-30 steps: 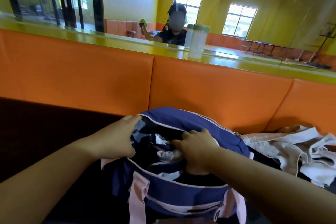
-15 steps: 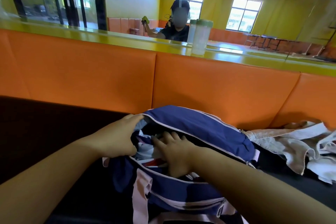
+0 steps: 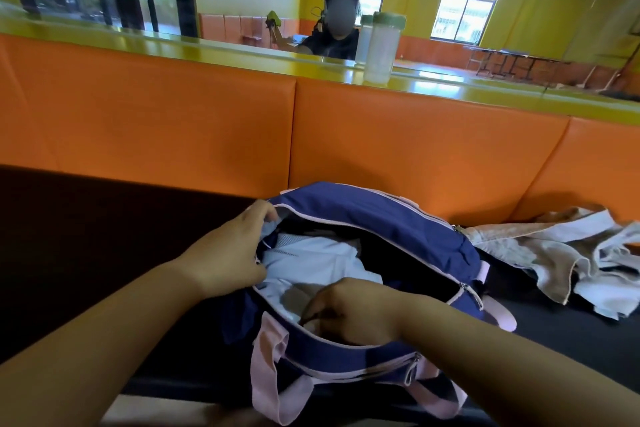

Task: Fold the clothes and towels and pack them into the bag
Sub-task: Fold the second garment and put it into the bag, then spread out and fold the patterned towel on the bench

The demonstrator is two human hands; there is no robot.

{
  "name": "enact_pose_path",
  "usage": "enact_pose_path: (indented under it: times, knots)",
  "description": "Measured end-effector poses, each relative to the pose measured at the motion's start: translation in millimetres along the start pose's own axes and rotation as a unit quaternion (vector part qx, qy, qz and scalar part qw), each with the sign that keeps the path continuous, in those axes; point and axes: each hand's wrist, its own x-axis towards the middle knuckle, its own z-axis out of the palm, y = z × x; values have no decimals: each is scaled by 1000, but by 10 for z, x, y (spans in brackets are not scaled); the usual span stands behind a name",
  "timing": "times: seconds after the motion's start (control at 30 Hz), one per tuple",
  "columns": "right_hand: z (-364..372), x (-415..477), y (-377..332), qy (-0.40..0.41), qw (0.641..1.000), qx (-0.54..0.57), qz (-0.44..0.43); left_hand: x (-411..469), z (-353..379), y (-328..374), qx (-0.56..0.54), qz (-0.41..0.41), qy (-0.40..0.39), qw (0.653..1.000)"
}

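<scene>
A navy bag (image 3: 374, 218) with pink trim and pink straps lies open on the dark bench seat. Folded pale blue clothing (image 3: 311, 262) lies inside it. My left hand (image 3: 225, 253) grips the left end of the bag's opening, fingers curled over the rim. My right hand (image 3: 349, 314) is at the near rim of the opening with its fingers curled down onto the clothing inside; I cannot tell what they hold. A loose heap of beige and white clothes and towels (image 3: 568, 253) lies on the seat to the right of the bag.
An orange padded backrest (image 3: 207, 121) runs behind the seat, topped by a yellow ledge (image 3: 242, 52) with a translucent green-lidded bottle (image 3: 382, 45). A mirror above shows a person and the room. Dark seat (image 3: 86, 236) stretches to the left.
My right hand has drawn back from deep in the bag to its near rim. The bag's opening now gapes wider, showing pale blue clothing. My left hand stays on the left end.
</scene>
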Motion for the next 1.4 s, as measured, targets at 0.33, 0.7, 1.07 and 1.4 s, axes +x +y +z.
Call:
enact_pose_path:
  times: [0.33, 0.7, 1.07, 1.4]
  knots:
    - [-355, -550, 141, 104, 993, -57, 25, -97, 65, 223, 98, 60, 182, 977]
    - [-425, -2093, 855, 139, 966, -56, 212, 179, 532, 1163, 127, 165, 61, 976]
    - [-228, -3253, 2431, 113, 897, 16, 426, 949, 1532, 2657, 102, 262, -10, 960]
    - [-20, -3153, 3880, 230, 813, 6, 534, 2215, 2485, 3389, 74, 240, -51, 967]
